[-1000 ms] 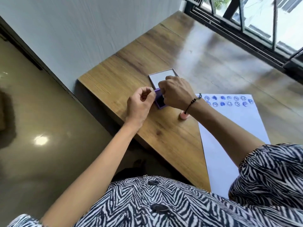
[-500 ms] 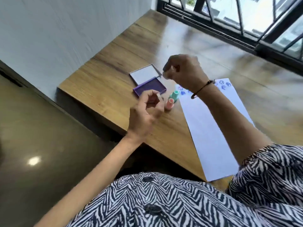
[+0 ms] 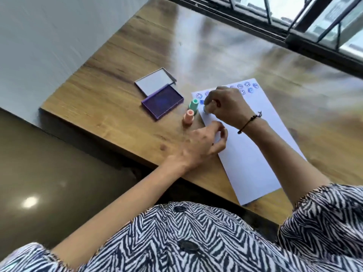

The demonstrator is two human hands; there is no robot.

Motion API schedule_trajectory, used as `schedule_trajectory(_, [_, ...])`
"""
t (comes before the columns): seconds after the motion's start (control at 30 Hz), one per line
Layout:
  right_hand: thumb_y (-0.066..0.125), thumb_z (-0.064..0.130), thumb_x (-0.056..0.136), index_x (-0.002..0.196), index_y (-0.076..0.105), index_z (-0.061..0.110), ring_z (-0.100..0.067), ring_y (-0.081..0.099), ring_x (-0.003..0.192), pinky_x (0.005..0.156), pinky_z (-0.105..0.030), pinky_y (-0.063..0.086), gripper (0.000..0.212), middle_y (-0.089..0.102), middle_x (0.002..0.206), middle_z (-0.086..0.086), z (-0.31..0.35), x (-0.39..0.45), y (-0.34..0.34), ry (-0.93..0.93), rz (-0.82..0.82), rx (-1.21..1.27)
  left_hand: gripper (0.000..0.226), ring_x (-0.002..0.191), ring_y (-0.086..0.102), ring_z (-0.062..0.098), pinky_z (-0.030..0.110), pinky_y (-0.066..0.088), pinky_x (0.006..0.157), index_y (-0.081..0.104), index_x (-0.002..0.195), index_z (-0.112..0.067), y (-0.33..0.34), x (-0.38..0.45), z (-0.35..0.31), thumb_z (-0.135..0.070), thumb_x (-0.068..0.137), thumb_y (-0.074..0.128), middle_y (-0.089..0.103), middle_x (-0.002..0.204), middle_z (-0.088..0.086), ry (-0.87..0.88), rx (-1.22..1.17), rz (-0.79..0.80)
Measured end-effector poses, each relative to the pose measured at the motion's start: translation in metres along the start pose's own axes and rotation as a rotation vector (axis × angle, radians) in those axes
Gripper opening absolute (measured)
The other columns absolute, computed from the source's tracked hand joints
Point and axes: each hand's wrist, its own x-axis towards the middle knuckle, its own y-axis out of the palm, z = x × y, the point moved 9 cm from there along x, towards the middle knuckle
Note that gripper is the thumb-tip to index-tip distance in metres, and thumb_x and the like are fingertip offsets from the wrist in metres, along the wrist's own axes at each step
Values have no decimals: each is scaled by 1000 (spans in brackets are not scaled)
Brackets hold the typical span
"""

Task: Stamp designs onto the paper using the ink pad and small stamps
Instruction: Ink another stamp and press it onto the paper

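Observation:
A white paper sheet lies on the wooden table, with a row of blue stamped marks along its far edge. My right hand grips a small pale stamp and holds its face down on the paper near the far left corner. My left hand rests with curled fingers on the paper's left edge, holding nothing that I can see. The purple ink pad lies with its lid folded back, left of the paper. A green stamp and a pink stamp stand between pad and paper.
The table's left edge drops to a glossy brown floor. A grey wall runs along the table's far left side. A black-framed window lines the back.
My right hand has come down from above the pad onto the paper with the stamp. My left hand has moved right onto the paper's edge.

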Motion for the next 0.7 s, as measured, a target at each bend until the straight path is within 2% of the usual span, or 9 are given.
schedule_trajectory(0.2, [54, -2, 72, 79, 71, 5, -17, 43, 66, 66, -21, 31, 19, 49, 72, -2, 4, 1, 5, -18, 4, -23, 26, 83, 64, 40, 48, 49, 74, 54, 104, 0, 0, 0, 3, -16, 84, 56, 67, 93, 23, 1, 16, -3])
schedule_trajectory(0.33, [53, 0, 74, 83, 70, 5, -30, 52, 70, 66, -24, 33, 20, 63, 84, -17, 4, 5, 11, -17, 55, -89, 27, 82, 64, 40, 48, 50, 72, 54, 104, 0, -1, 0, 2, -16, 83, 56, 67, 93, 22, 15, 18, -3])
schedule_trajectory(0.47, [54, 2, 77, 86, 69, 6, -36, 58, 82, 67, -31, 39, 18, 64, 92, -19, 6, 8, 17, -36, 112, -160, 31, 82, 65, 39, 47, 51, 72, 54, 104, 1, -2, -1, 0, -21, 81, 53, 68, 93, 22, 30, 20, -13])
schedule_trajectory(0.7, [47, -4, 72, 80, 68, 5, -36, 57, 81, 69, -38, 45, 24, 65, 87, -18, 11, 11, 16, -36, 136, -149, 32, 84, 65, 36, 47, 53, 73, 54, 106, 0, 0, -2, 0, -20, 81, 54, 69, 95, 20, 49, 16, -3])
